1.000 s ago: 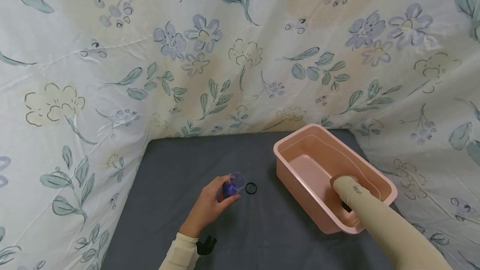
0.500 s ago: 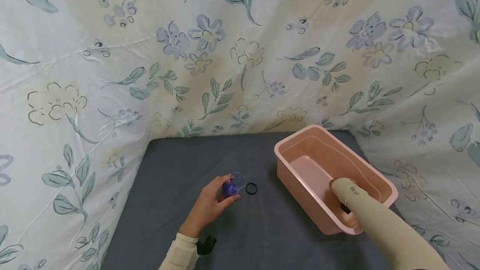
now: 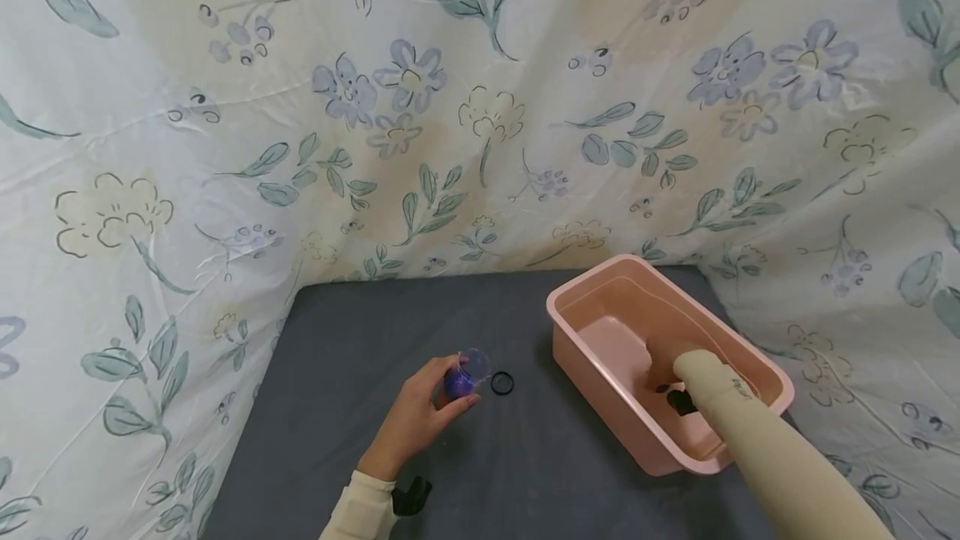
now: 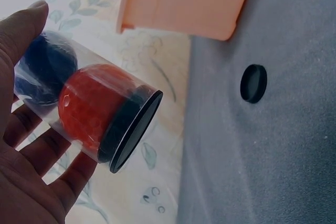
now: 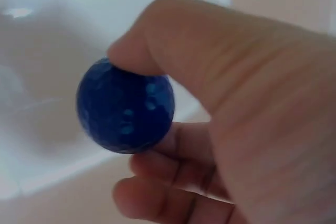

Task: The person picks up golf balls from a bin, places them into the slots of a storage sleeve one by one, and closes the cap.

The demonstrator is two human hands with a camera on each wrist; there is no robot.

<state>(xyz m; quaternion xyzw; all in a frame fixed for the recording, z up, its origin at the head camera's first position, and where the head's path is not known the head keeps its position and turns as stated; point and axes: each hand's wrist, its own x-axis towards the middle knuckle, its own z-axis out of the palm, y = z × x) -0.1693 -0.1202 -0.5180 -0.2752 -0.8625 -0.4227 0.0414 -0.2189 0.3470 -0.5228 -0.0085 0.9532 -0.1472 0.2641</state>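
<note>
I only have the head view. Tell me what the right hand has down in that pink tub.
Observer: The right hand pinches a blue ball between thumb and fingers; the right wrist view shows it.
Operator: Now report what is inside the clear tube on the left.
Observer: The left wrist view shows the left hand holding the tube with a red ball nearest the black-rimmed end and a blue one behind it.
Operator: Describe the small black thing on the cloth.
Observer: In the left wrist view it is a round black cap, lying flat on the grey cloth, apart from the tube and the pink tub.
</note>
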